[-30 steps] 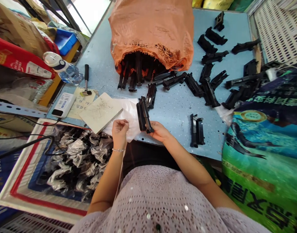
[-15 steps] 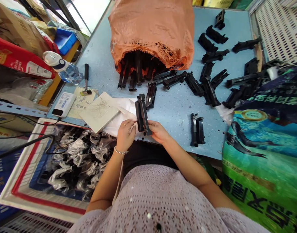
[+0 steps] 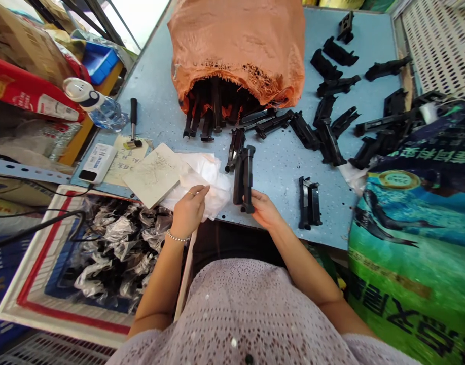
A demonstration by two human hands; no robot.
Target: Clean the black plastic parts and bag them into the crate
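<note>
In my right hand (image 3: 265,209) I have a long black plastic part (image 3: 248,177) with two parallel rails and notched, stepped ends, the fingers gripping its near end. The part stands over the table (image 3: 272,165) near the middle of its near edge, pointing away from me; I can't tell whether it touches the surface. My left hand (image 3: 188,212) has its fingertips drawn together over a crumpled sheaf of white plastic film (image 3: 213,173); whether a sheet is caught between them I can't make out.

Toward the table's far edge, an orange woven sack (image 3: 236,40) opens my way, with similar black parts (image 3: 216,106) jutting from its mouth. Below the near left corner, a white crate with a red band (image 3: 57,322) holds many film-wrapped black pieces (image 3: 120,230).

For moving, I see speckled blue surface running right from the held part to a lone black twin-railed part (image 3: 314,203) at the near edge. More black parts (image 3: 329,142) crowd the right side.
</note>
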